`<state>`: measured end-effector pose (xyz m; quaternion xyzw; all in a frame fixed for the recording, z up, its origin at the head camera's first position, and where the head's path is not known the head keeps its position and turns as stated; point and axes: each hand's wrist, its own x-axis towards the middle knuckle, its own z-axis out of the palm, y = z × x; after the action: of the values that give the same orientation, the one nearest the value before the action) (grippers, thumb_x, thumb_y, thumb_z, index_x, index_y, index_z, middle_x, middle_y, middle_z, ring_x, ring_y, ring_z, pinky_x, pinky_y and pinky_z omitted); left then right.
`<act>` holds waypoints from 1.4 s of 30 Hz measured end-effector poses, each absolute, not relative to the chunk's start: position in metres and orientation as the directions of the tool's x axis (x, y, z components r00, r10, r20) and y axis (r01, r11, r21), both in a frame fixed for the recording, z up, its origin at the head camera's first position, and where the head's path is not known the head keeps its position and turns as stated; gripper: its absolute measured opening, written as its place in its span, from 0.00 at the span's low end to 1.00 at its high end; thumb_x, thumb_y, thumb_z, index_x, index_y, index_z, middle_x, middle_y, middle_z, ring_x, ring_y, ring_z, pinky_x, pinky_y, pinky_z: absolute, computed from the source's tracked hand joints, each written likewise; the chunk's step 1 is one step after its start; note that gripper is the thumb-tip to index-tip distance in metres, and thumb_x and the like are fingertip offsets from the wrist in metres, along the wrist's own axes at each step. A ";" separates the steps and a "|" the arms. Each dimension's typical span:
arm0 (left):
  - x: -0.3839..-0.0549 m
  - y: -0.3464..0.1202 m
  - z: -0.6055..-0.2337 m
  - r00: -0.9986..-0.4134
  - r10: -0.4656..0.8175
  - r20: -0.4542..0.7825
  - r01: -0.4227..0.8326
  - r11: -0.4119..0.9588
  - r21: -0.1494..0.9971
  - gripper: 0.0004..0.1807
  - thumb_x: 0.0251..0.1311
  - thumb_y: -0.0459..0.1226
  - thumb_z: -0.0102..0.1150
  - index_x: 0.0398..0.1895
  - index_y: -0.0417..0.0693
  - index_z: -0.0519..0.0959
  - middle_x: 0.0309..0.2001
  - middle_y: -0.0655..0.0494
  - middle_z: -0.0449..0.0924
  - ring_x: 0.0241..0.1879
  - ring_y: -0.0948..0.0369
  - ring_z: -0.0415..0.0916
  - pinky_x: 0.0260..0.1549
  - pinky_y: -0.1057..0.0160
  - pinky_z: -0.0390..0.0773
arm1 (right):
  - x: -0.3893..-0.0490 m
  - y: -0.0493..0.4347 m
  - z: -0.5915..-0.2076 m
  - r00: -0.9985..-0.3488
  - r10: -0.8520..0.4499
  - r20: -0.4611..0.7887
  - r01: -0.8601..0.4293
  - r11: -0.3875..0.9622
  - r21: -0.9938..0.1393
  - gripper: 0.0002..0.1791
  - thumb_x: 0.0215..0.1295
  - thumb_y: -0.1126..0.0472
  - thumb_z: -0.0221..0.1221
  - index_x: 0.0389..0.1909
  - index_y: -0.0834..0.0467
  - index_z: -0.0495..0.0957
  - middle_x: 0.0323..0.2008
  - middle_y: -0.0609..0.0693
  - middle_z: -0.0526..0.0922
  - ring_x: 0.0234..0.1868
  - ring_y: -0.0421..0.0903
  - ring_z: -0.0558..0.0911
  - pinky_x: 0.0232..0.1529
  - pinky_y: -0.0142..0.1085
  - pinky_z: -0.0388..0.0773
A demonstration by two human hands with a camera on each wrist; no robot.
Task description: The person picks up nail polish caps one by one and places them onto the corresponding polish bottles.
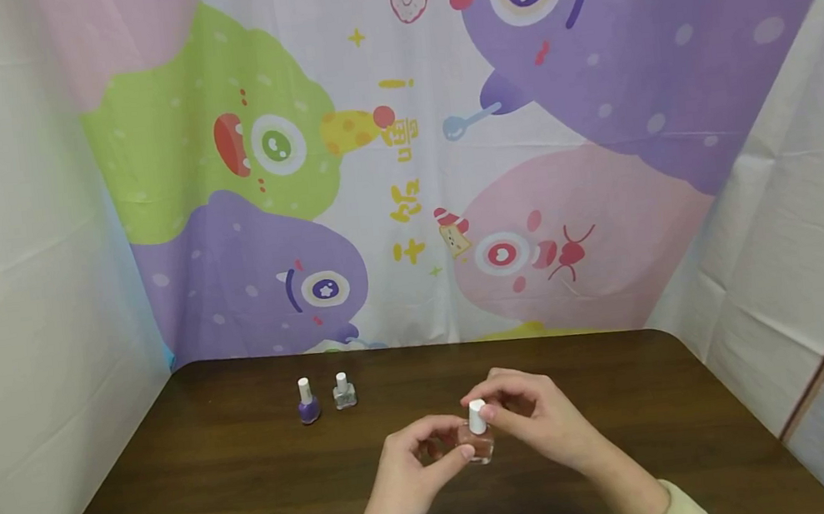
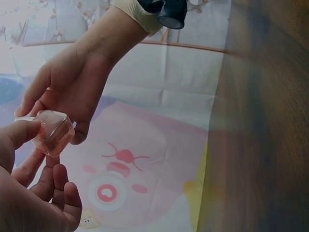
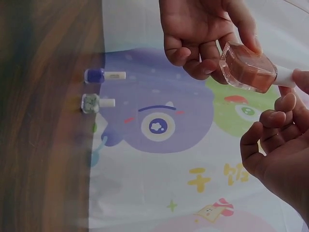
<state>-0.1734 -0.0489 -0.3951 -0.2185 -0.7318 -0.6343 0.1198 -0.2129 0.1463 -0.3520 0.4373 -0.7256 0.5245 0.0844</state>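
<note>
A clear glass nail polish bottle [image 1: 481, 444] with brownish-pink polish and a white cap [image 1: 477, 416] is held between both hands, above the table. My left hand [image 1: 413, 468] pinches the glass body between thumb and fingers. From the other side, my right hand [image 1: 543, 423] grips the white cap with thumb and fingertips. In the right wrist view the nail polish bottle [image 3: 248, 67] lies sideways in the picture, its cap on the neck. The left wrist view shows the bottle's base [image 2: 53, 133] beside the left thumb.
Farther back on the dark wooden table [image 1: 256, 491] stand a purple nail polish bottle [image 1: 309, 408] and a silvery glitter one [image 1: 345, 395], both white-capped. A cartoon-printed curtain [image 1: 402, 308] hangs behind the table's far edge. White cloth walls flank both sides.
</note>
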 end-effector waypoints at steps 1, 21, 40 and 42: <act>-0.173 -0.049 -0.394 -0.883 0.165 0.439 0.458 0.097 0.884 0.10 0.52 0.39 0.68 0.39 0.53 0.83 0.33 0.57 0.83 0.34 0.67 0.75 0.32 0.69 0.73 | -0.213 0.146 -0.352 -0.599 -0.545 0.586 -0.725 0.060 -0.686 0.10 0.61 0.71 0.58 0.41 0.57 0.81 0.30 0.51 0.79 0.31 0.35 0.73 0.26 0.31 0.72; -0.172 -0.046 -0.392 -0.888 0.140 0.439 0.454 0.104 0.885 0.10 0.51 0.39 0.68 0.39 0.54 0.83 0.32 0.58 0.83 0.32 0.67 0.75 0.31 0.69 0.73 | -0.210 0.146 -0.350 -0.679 -0.477 0.558 -0.673 0.101 -0.733 0.10 0.55 0.72 0.63 0.35 0.55 0.78 0.25 0.49 0.69 0.30 0.38 0.72 0.30 0.33 0.72; -0.173 -0.044 -0.393 -0.875 0.157 0.457 0.477 0.122 0.871 0.11 0.52 0.40 0.68 0.39 0.52 0.83 0.33 0.57 0.83 0.32 0.68 0.74 0.31 0.69 0.74 | -0.211 0.146 -0.351 -0.692 -0.458 0.558 -0.667 0.110 -0.737 0.12 0.53 0.72 0.65 0.32 0.57 0.73 0.26 0.51 0.70 0.30 0.38 0.71 0.29 0.35 0.71; -0.173 -0.044 -0.393 -0.887 0.154 0.436 0.455 0.125 0.882 0.11 0.51 0.40 0.69 0.39 0.54 0.83 0.33 0.59 0.83 0.32 0.68 0.75 0.31 0.69 0.74 | -0.211 0.146 -0.352 -0.693 -0.458 0.556 -0.665 0.109 -0.739 0.12 0.53 0.72 0.65 0.33 0.57 0.73 0.26 0.50 0.70 0.30 0.38 0.71 0.29 0.34 0.70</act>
<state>-0.1735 -0.0438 -0.3933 -0.2058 -0.7403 -0.6287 0.1196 -0.2110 0.1458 -0.3519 0.3799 -0.7387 0.5486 0.0943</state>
